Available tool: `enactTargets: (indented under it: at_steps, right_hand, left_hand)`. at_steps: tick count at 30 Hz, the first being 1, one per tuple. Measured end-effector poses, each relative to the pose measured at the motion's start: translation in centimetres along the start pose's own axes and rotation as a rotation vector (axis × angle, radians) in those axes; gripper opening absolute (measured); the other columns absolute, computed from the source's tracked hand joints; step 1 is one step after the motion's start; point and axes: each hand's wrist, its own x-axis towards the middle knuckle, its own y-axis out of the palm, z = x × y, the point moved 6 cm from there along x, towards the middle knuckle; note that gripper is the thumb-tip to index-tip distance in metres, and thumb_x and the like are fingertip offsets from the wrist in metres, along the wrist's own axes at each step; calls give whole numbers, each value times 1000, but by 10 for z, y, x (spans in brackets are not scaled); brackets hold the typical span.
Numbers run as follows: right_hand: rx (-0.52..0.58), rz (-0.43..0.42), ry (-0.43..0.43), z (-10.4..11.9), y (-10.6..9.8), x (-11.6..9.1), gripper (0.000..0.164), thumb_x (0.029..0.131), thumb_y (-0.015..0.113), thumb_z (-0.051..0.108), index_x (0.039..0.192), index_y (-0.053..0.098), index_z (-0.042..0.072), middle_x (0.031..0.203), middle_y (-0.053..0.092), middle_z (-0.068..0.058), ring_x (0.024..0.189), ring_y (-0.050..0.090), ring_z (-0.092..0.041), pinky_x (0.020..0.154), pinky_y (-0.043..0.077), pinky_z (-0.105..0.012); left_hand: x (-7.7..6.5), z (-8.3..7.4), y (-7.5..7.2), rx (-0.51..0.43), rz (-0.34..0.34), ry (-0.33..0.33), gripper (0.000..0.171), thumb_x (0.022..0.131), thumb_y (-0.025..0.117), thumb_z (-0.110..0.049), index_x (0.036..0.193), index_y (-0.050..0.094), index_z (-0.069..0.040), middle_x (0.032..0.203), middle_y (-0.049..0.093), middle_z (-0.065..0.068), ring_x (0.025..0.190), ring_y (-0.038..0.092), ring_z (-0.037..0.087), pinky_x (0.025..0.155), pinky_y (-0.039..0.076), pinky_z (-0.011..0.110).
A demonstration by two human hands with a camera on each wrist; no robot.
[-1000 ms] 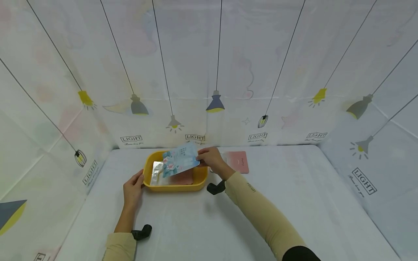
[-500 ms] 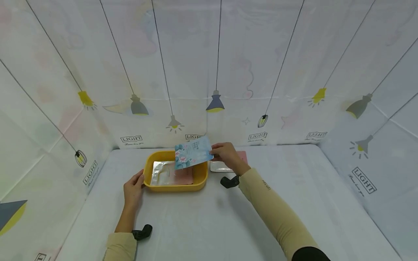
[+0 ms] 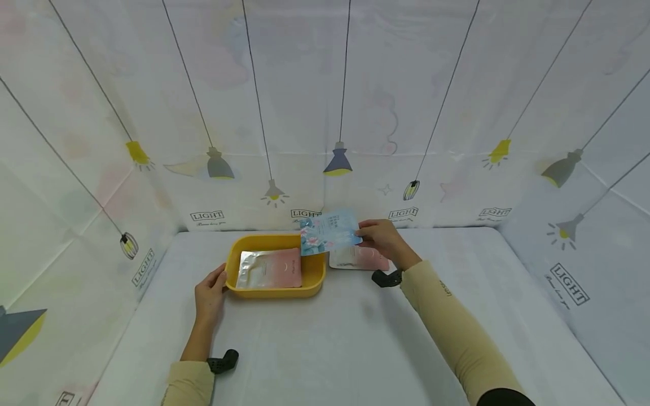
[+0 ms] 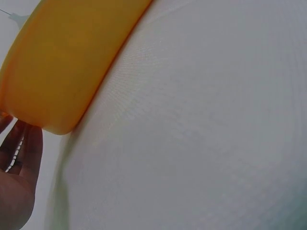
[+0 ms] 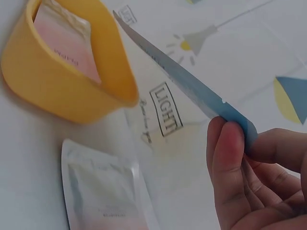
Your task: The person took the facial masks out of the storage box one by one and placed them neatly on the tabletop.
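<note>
A flat blue sachet (image 3: 330, 232) with a flower print is held up by its right edge, pinched between the thumb and fingers of my right hand (image 3: 384, 239). It hangs above the table, its lower left corner overlapping the right rim of a yellow plastic basin (image 3: 274, 294). In the right wrist view the blue sachet (image 5: 201, 96) appears almost edge-on. My left hand (image 3: 209, 299) holds the basin's left end, fingers against the outer wall in the left wrist view. Inside the basin lies a pink and silver sachet (image 3: 269, 269).
Another pink and silver sachet (image 3: 355, 259) lies on the white-covered table (image 3: 325, 349), just right of the basin and partly behind the blue one. A white backdrop (image 3: 294, 101) printed with hanging lamps rises behind the table's far edge.
My right hand has carried the blue sachet rightward, from over the basin to past its right rim, uncovering the pink sachet inside. My left hand and the basin have stayed in place.
</note>
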Motion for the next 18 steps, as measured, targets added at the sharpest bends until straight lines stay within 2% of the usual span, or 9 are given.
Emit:
enactTargets:
  at_steps: [3, 9, 16, 18]
  right_hand:
    - [-2, 2, -6, -2, -14, 1, 46, 93, 62, 4, 136, 49, -4, 124, 57, -18, 84, 66, -16, 79, 59, -27]
    - [-39, -24, -23, -3, -42, 0, 47, 94, 62, 5, 137, 48, -6, 120, 58, -16, 83, 67, -14, 87, 58, -30]
    - [-35, -59, -22, -9, -72, -4, 48, 95, 60, 4, 139, 44, -7, 113, 58, -12, 81, 67, -11, 77, 59, -22]
    - [-33, -63, -20, -11, -80, -6, 50, 95, 59, 4, 140, 42, -7, 116, 57, -12, 82, 66, -10, 76, 58, -20]
  left_hand:
    - [-1, 0, 0, -5, -5, 3, 44, 103, 49, -31, 140, 52, -9, 143, 55, 8, 105, 56, -2, 78, 50, 4]
    - [-2, -4, 1, -16, -1, 27, 44, 103, 49, -30, 140, 52, -7, 143, 55, 12, 102, 57, -4, 78, 51, 5]
    - [-1, -3, 0, -15, 5, 22, 45, 103, 48, -31, 140, 52, -7, 143, 54, 11, 102, 57, -5, 79, 50, 5]
    - [-1, -3, 1, -24, 14, 10, 44, 103, 48, -31, 141, 51, -8, 143, 54, 11, 107, 57, 1, 78, 50, 4]
